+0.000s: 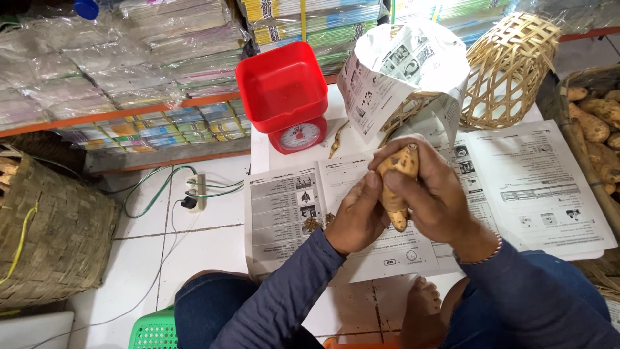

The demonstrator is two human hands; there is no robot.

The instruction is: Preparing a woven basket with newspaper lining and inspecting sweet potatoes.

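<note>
White floor, hands (400, 200) gripping sweet potato (397, 187) (both)

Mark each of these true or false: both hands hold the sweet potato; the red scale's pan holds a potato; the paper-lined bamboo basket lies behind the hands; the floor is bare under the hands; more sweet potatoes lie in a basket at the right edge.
1. Both hands hold the sweet potato. True: the left hand and the right hand both wrap it.
2. The red scale has a potato in its pan. False: the pan is empty.
3. The paper-lined bamboo basket lies behind the hands. True.
4. The floor is bare under the hands. False: printed paper sheets cover it.
5. More sweet potatoes lie in a basket at the right edge. True.
</note>
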